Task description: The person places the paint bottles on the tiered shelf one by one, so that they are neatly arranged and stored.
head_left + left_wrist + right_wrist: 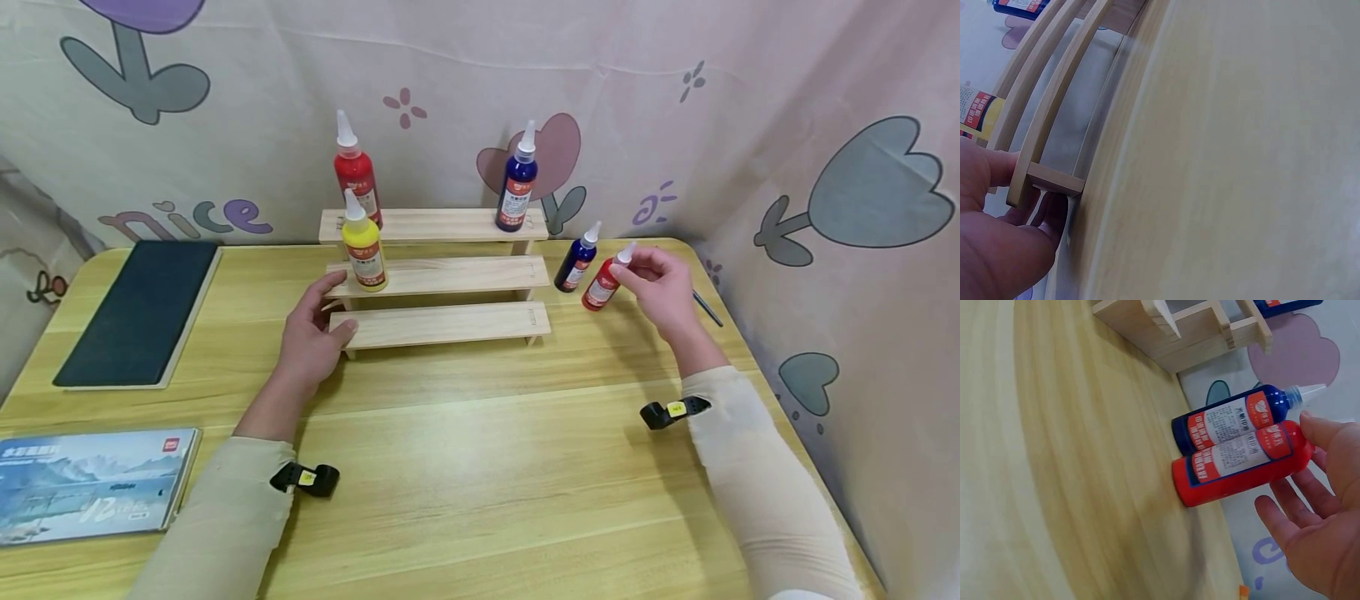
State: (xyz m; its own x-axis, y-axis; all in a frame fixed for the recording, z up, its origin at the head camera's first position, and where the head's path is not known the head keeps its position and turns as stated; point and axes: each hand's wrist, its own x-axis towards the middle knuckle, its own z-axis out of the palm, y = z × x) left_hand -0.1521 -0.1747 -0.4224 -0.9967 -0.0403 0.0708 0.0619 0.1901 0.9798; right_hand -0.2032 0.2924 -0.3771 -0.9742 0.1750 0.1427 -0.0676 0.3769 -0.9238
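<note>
Evidently, the step in hand is taking hold of the red squeeze bottle (601, 289) that stands on the wooden tabletop (487, 467), to the right of the three-tier wooden rack (450, 323). The right hand (663, 293) pinches it high up, thumb against the neck below the white nozzle, with fingers round the far side; its base appears to rest on the table. A dark blue squeeze bottle (576, 266) stands right beside it, on the rack side. The left hand (312, 335) is clamped on the left end of the rack's lowest tier, thumb on top and fingers tucked underneath.

Three bottles stand on the rack: a second red one (355, 173) at the top tier's left end, a second dark blue one (517, 192) near its right end, and a yellow one (364, 252) on the middle tier's left. As I judge it, lifting the held bottle calls for a firm pinch and a path clear of its blue neighbour, with the rack kept steady.
</note>
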